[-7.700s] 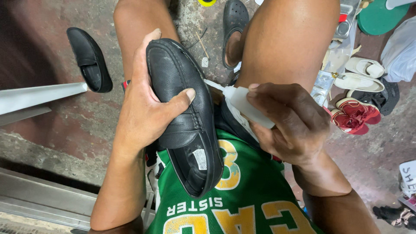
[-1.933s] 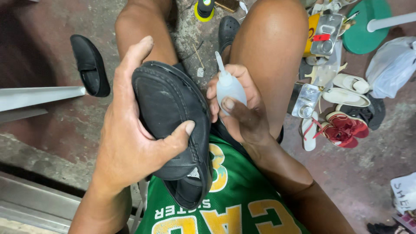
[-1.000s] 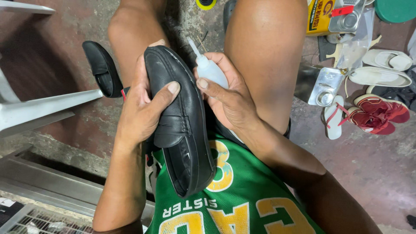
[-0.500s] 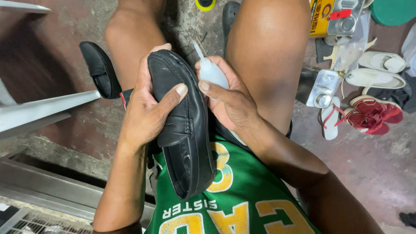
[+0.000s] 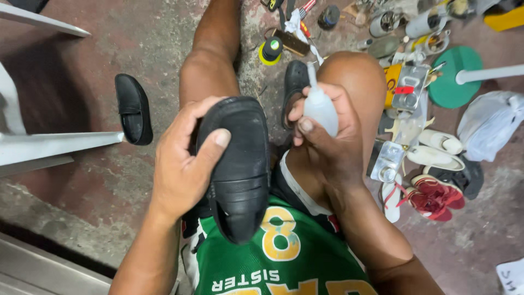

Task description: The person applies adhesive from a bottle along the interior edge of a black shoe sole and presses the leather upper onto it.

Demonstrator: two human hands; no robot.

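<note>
My left hand (image 5: pixel 183 164) grips a black leather shoe (image 5: pixel 240 164) over my lap, sole side turned up, thumb pressed across it. My right hand (image 5: pixel 327 139) is closed around a small translucent squeeze bottle (image 5: pixel 319 106) with a thin nozzle that points away from me, just right of the shoe and not touching it. Both hands rest above my bare knees and green jersey.
The matching black shoe (image 5: pixel 134 109) lies on the concrete floor to the left, next to a white plastic chair leg (image 5: pixel 54 145). To the right lie sandals, red slippers (image 5: pixel 434 196), metal tins, a green disc (image 5: pixel 456 76) and a plastic bag. Tools and a small yellow-capped jar (image 5: pixel 270 52) sit ahead.
The shoe has been turned so its sole faces up. The bottle has drawn slightly away from the shoe, nozzle upright. My head has tilted, showing more floor ahead.
</note>
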